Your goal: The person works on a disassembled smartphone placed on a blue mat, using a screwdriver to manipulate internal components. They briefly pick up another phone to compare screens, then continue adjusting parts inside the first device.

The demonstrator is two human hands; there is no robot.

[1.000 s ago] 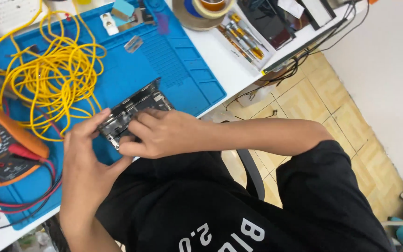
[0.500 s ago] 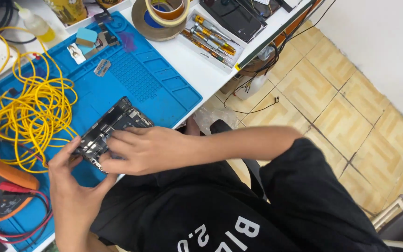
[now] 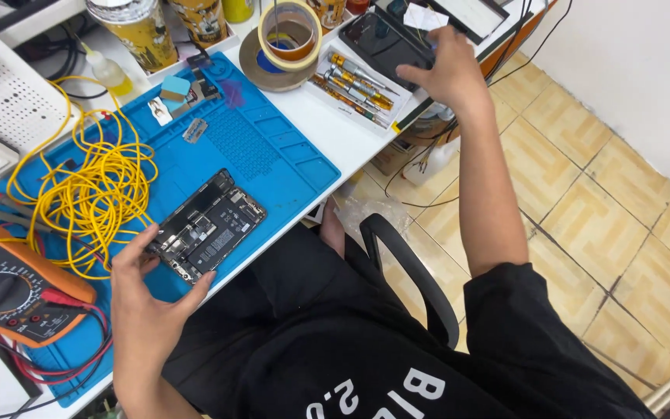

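A multimeter (image 3: 5, 299) sits far left, yellow wire (image 3: 91, 186) coiled beside it on the blue mat (image 3: 273, 155). The left hand (image 3: 145, 306) pinches the opened phone (image 3: 207, 226) by its near end, thumb and fingers spread around the edge. Far right, the right hand (image 3: 440, 70) rests with fingers curled on a dark screen (image 3: 381, 43), beside the screwdrivers (image 3: 358, 81).

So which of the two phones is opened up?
The phone on the blue mat, held by the left hand, shows bare internals; the dark one under the right hand looks closed.
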